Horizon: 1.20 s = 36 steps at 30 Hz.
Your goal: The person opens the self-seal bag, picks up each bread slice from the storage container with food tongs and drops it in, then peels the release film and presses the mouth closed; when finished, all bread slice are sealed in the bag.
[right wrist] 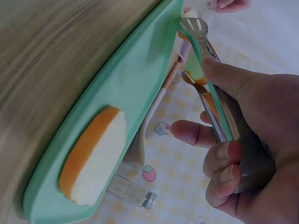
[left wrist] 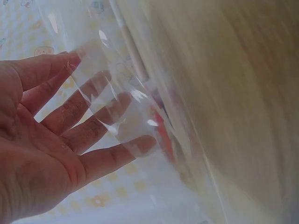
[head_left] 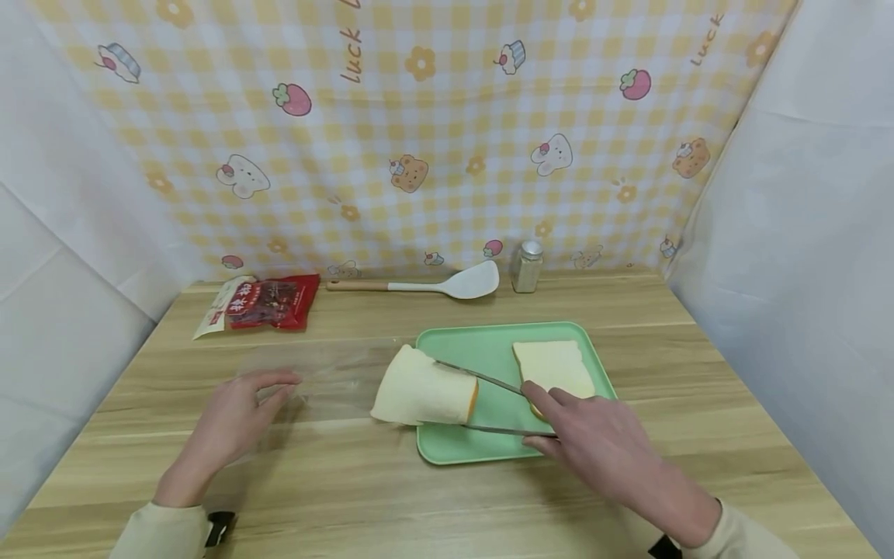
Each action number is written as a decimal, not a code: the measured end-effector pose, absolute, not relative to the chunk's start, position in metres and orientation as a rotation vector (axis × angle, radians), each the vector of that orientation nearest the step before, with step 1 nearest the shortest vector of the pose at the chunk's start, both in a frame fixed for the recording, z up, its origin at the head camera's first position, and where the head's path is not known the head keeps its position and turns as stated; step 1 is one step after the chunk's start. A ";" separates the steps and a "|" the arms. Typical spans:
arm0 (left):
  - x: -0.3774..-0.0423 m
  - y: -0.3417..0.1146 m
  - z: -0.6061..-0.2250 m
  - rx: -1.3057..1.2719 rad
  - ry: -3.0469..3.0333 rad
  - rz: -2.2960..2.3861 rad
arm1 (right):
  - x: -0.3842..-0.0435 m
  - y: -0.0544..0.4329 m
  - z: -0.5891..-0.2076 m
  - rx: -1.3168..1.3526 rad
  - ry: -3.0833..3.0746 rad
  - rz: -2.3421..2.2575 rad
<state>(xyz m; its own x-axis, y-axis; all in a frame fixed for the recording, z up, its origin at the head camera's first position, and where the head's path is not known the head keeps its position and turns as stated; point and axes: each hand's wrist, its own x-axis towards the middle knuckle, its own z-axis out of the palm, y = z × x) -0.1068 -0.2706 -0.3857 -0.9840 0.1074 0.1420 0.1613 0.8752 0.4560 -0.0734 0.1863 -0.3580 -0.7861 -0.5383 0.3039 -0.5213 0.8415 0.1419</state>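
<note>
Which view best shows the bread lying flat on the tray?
The right wrist view: the bread appears large and uncovered. The head view shows its top, partly hidden by the right hand; the left wrist view shows none.

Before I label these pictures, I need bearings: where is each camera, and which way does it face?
Head-worn: facing forward, down over the tray; left grip, right grip and sleeves show.
On the left wrist: facing clear plastic and backdrop; left grip shows.
On the right wrist: facing tongs and tray; right grip and, at top, part of the left show.
Head and right wrist share tray and lidded jar.
</note>
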 end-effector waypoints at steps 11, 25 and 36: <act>-0.106 -0.270 -0.386 -0.226 -2.917 -0.751 | -0.076 0.184 -0.346 0.854 -2.613 -0.150; -0.105 -0.269 -0.385 -0.193 -2.918 -0.764 | -0.088 0.183 -0.341 0.955 -2.630 -0.122; -0.105 -0.266 -0.385 -0.246 -2.879 -0.787 | -0.111 0.187 -0.339 1.076 -2.790 0.069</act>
<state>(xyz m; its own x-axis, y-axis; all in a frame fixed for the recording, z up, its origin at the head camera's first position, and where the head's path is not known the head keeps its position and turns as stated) -0.1051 -0.2656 -0.3846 -0.9757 0.1186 0.1841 0.1958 0.8492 0.4904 -0.1111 0.1869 -0.3395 -0.7316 -0.6637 0.1561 -0.6706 0.7418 0.0111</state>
